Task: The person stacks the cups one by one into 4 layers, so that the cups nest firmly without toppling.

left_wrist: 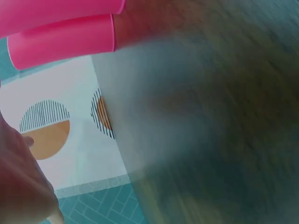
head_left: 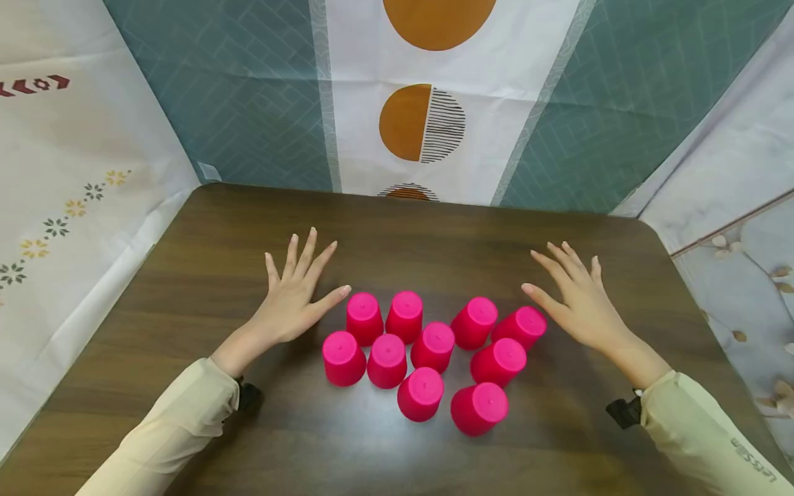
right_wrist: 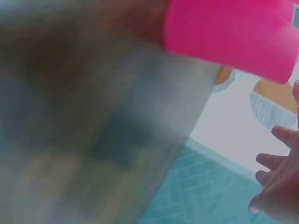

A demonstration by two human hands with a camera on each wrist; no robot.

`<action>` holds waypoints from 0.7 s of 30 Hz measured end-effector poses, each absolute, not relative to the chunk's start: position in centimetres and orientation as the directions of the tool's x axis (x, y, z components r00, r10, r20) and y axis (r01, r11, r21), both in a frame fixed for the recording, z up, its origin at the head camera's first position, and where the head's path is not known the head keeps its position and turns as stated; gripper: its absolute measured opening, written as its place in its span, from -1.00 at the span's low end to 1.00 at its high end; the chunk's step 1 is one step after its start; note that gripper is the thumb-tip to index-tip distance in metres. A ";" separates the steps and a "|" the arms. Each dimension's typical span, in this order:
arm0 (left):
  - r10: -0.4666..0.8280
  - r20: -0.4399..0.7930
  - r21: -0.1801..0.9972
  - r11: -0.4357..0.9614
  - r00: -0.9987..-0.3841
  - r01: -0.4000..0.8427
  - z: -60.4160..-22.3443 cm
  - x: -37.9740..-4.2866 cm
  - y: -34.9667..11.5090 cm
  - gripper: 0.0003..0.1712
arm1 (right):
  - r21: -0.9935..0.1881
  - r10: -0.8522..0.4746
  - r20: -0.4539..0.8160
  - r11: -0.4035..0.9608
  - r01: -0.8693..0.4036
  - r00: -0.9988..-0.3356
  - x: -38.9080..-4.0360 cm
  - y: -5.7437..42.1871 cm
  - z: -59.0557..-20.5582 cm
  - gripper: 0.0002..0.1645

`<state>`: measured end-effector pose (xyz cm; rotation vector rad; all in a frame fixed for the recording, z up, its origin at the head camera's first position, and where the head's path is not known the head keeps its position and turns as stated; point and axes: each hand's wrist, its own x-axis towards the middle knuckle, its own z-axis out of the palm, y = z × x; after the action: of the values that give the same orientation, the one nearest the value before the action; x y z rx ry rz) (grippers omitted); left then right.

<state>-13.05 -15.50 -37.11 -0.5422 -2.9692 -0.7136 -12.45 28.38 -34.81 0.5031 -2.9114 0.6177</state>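
Several bright pink cups stand upside down in a loose cluster on the brown wooden table [head_left: 298, 427]. My left hand [head_left: 291, 300] is spread palm down to the left of them, its thumb tip close to the back-left cup [head_left: 364, 318]. To the right, my right hand [head_left: 579, 303] is spread too, its thumb near the back-right cup [head_left: 521, 326]. Neither hand holds anything. In the left wrist view a pink cup [left_wrist: 65, 42] lies above the edge of my hand; in the right wrist view another cup [right_wrist: 233, 39] is above my straight fingers.
Two front cups, one pink cup [head_left: 420, 394] and one more pink cup [head_left: 479, 409], stand nearest me. A patterned teal and white cloth [head_left: 248, 89] hangs behind the table's far edge. Pale cloths [head_left: 80, 151] hang on both sides.
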 end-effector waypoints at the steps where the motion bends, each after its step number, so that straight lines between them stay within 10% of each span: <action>1: 0.342 0.112 0.452 0.819 -0.933 0.354 -37.0 -13.1 -15.4 -0.10 | -0.381 -0.310 0.185 0.852 -0.359 -0.933 -12.7 28.0 -34.5 -0.24; 21: 0.500 0.075 0.826 0.453 -0.862 0.335 -35.7 -12.5 -14.0 -0.04 | -0.346 -0.659 -0.057 0.718 -0.605 -0.750 -13.6 18.2 -29.0 -0.11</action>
<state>-12.51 -13.98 -35.70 -0.8218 -2.8265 -1.5379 -13.60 18.24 -29.04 1.1410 -3.0736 0.5150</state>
